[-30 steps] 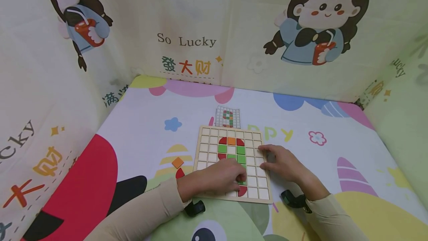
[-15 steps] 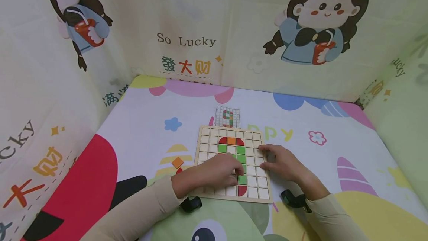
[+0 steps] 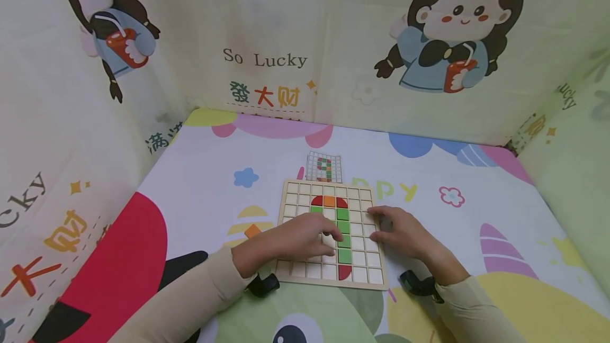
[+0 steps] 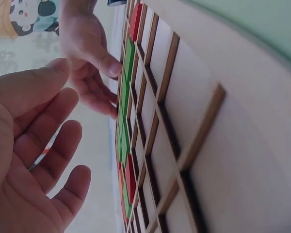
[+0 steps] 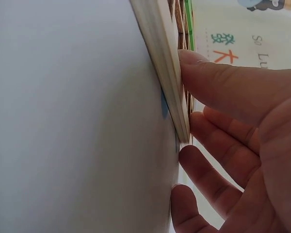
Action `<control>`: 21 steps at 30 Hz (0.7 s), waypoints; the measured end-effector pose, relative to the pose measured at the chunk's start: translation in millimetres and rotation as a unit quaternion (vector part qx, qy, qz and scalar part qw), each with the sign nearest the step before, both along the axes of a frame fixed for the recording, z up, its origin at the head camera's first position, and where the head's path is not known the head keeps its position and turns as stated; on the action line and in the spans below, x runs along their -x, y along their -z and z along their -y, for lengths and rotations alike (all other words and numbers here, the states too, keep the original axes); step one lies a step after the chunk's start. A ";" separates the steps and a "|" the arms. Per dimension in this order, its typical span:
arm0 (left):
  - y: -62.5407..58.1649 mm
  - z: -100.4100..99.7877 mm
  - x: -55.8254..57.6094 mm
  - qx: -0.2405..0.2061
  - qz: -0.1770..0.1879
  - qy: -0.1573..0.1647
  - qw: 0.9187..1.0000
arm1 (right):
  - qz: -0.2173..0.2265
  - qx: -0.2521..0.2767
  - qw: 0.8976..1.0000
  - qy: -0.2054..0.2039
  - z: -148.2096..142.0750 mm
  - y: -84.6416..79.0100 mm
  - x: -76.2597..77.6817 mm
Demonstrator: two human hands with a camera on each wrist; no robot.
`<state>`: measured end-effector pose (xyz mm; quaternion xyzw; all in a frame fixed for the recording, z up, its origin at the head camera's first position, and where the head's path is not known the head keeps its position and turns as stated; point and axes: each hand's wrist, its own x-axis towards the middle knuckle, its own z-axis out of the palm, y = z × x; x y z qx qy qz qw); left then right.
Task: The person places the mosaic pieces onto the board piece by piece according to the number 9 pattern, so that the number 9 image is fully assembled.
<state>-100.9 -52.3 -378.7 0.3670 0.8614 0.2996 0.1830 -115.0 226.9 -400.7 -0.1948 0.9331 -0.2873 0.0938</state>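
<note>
A wooden grid board (image 3: 333, 283) lies on the patterned table. Set in its cells are a column of green square tiles (image 3: 343, 227), an orange square tile (image 3: 329, 201) at the top and rounded red tiles (image 3: 344, 272). My left hand (image 3: 300, 237) hovers above the board's left half, its fingers spread and holding nothing; in the left wrist view, thumb and fingers (image 4: 63, 145) stand apart. It covers some cells. My right hand (image 3: 405, 232) rests thumb and fingertips on the board's right edge; the right wrist view shows its thumb (image 5: 218, 80) against the rim.
A small card (image 3: 324, 165) with a printed grid of coloured cells stands behind the board. Left of the board a loose orange tile (image 3: 252, 230) lies on the table, partly behind my left forearm. Patterned cloth walls (image 3: 333, 94) enclose the table's back and sides.
My left hand has drawn back up and left from the lower green tiles, its fingers opening out. My left forearm now covers the loose red tile. My right hand has stayed put.
</note>
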 end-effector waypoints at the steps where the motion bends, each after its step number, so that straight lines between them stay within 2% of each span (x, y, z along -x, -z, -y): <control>1: -0.1 1.8 0.2 -0.001 0.001 -0.002 1.000 | 0.000 -0.001 1.000 0.001 0.0 0.5 0.1; 13: -1.6 24.5 0.0 -0.024 -0.030 -0.012 0.999 | 0.007 0.000 1.000 0.000 -0.9 3.5 1.9; 21: -2.8 40.0 -0.1 -0.057 -0.016 -0.050 0.997 | 0.011 -0.001 1.000 0.004 -0.8 3.6 1.8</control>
